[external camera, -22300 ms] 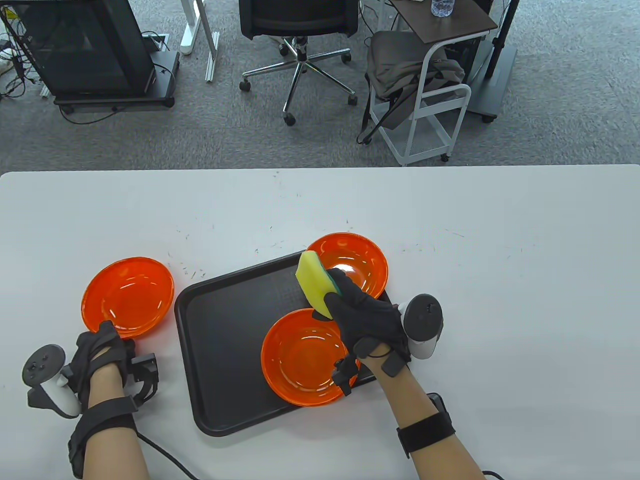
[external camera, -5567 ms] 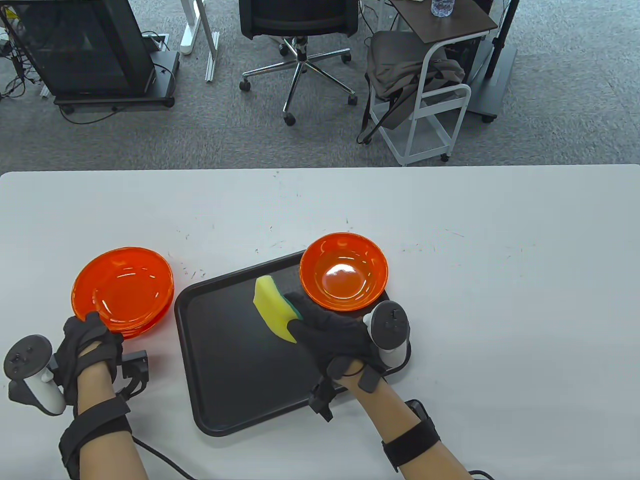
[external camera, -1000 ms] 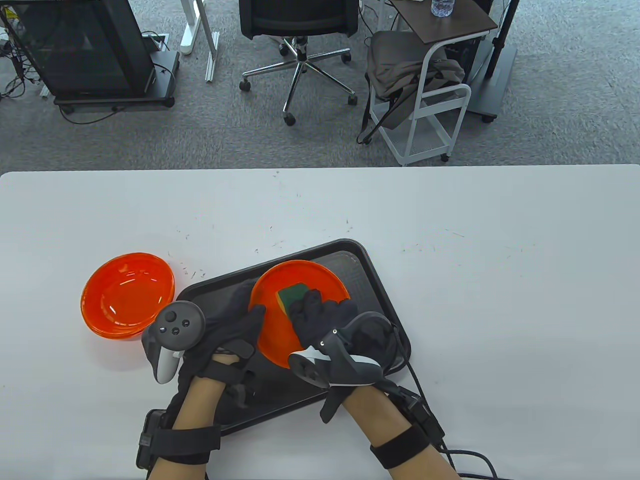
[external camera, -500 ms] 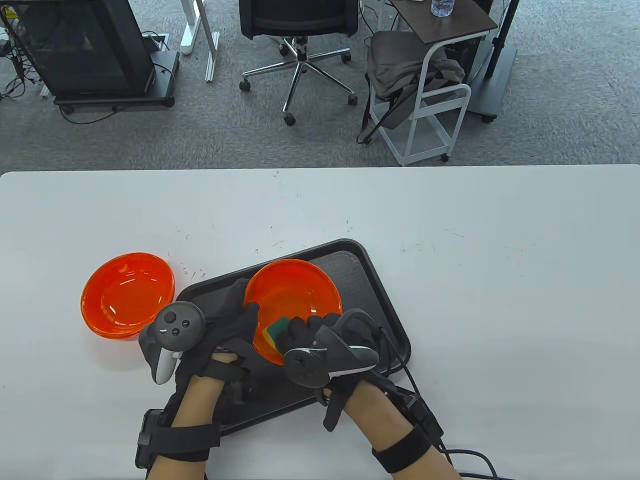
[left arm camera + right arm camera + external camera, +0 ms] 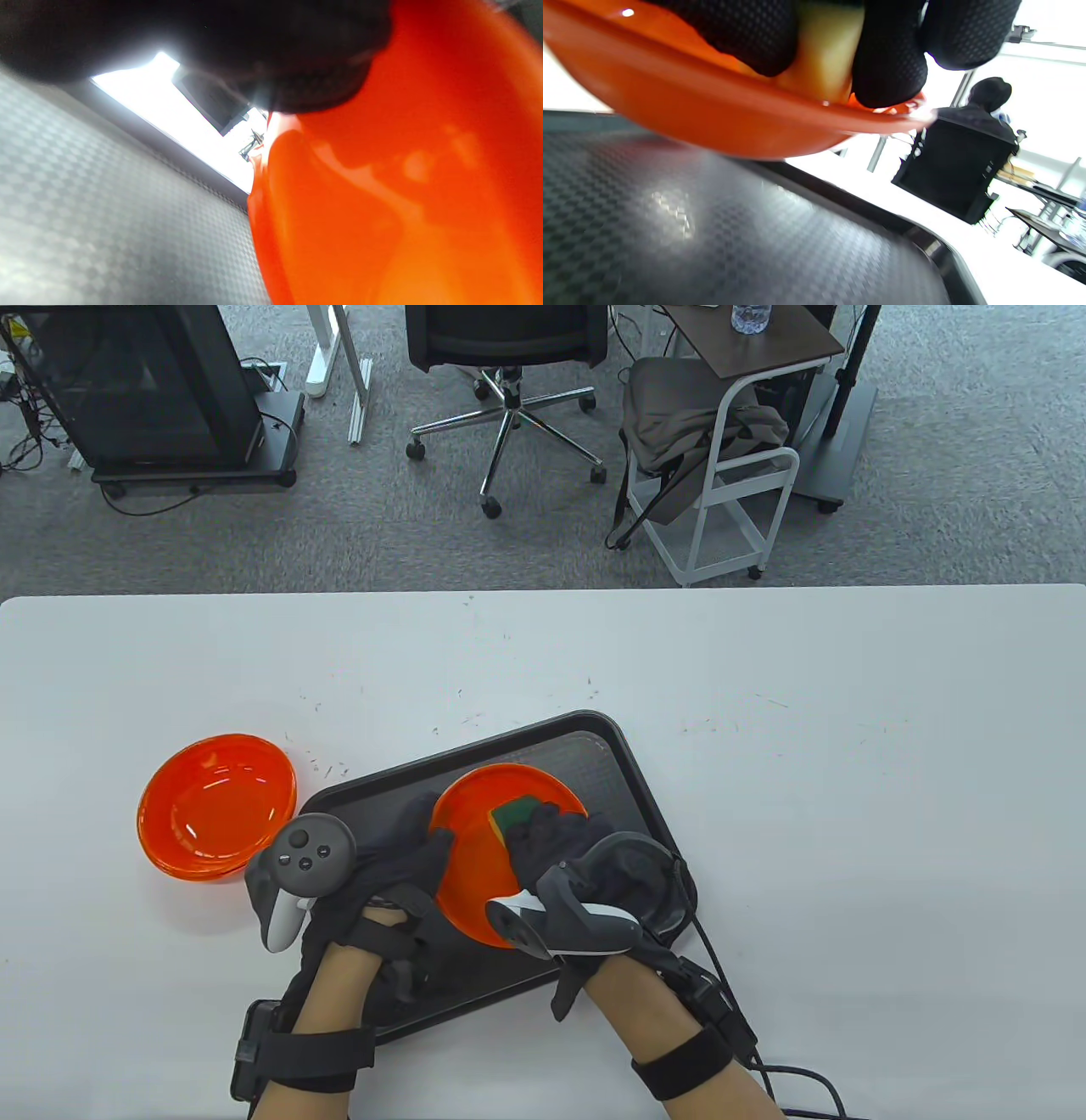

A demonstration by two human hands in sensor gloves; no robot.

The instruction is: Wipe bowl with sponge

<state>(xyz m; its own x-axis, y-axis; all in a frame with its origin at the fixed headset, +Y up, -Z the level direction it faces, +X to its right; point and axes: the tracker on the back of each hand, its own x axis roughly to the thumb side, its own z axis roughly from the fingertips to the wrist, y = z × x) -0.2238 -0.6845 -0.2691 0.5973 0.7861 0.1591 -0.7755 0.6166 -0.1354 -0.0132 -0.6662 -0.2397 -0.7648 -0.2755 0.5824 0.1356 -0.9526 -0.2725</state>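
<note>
L hand [image 5: 399,865] grips our orange bowl [image 5: 484,865] by its left rim, tilted over black tray [image 5: 628,780] | R hand [image 5: 560,848] presses sponge [image 5: 512,817] inside bowl, fingers clamped on it | stacked bowls [image 5: 216,806] left of tray on table

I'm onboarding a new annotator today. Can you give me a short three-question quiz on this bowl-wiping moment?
1. True or false: the sponge lies loose on the black tray.
2. What does the left hand grip? A) the tilted orange bowl B) the stack of orange bowls C) the sponge
3. Fill in: the right hand presses the sponge against the bowl's ____.

Key: 1 false, the right hand holds it inside the bowl. 2 A. 3 inside.
</note>
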